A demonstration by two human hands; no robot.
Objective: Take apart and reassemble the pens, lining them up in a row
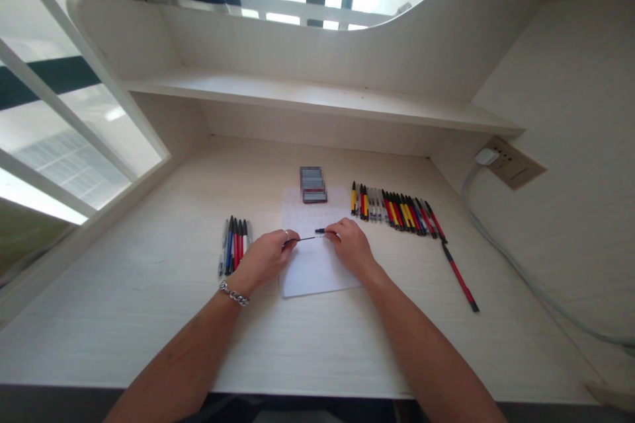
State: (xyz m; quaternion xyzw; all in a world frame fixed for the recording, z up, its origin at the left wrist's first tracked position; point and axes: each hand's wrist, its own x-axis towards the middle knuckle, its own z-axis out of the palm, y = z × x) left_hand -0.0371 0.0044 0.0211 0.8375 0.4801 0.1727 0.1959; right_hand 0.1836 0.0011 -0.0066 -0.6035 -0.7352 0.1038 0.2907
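Over the white sheet of paper (317, 274), my left hand (268, 254) pinches a thin dark pen refill (307, 238) that points right. Facing it, my right hand (351, 246) is closed on a short black pen part (320, 231), whose end sticks out to the left. Something small and pale shows just under that part, too small to make out. The refill's tip and my right fingers are close together; I cannot tell whether they touch. Left of my left hand lies a group of pens (235, 244) in blue, red, white and clear.
A long row of pens (397, 211), yellow, red, black and clear, lies at the right. Apart from it rests a red and black pen (461, 277). A blurred small box (313, 185) sits at the paper's top. A white cable (496, 238) runs down the right wall.
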